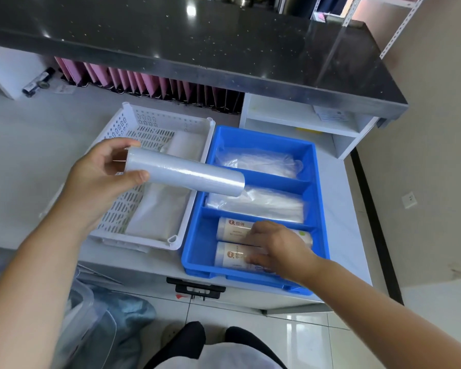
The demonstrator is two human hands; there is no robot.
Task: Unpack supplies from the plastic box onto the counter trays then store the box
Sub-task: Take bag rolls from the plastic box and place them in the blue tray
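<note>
My left hand point(99, 179) grips one end of a clear film roll point(186, 173), holding it level above the gap between the two trays. The blue divided tray point(194, 251) sits on the white counter; its two far compartments hold clear plastic bags point(258, 162). In its near compartment lie two labelled rolls point(230, 230), side by side. My right hand point(277, 247) rests on these rolls, fingers curled over the nearer one. The white perforated tray point(117, 206) to the left holds flat plastic sheets. The clear plastic box point(85, 310) stands on the floor at lower left.
A black stone countertop point(197, 43) overhangs the white counter. Pink folders point(144, 81) stand in a row under it, beside a white shelf unit point(304, 121). A black latch point(194, 288) hangs on the counter front. My legs and the tiled floor are below.
</note>
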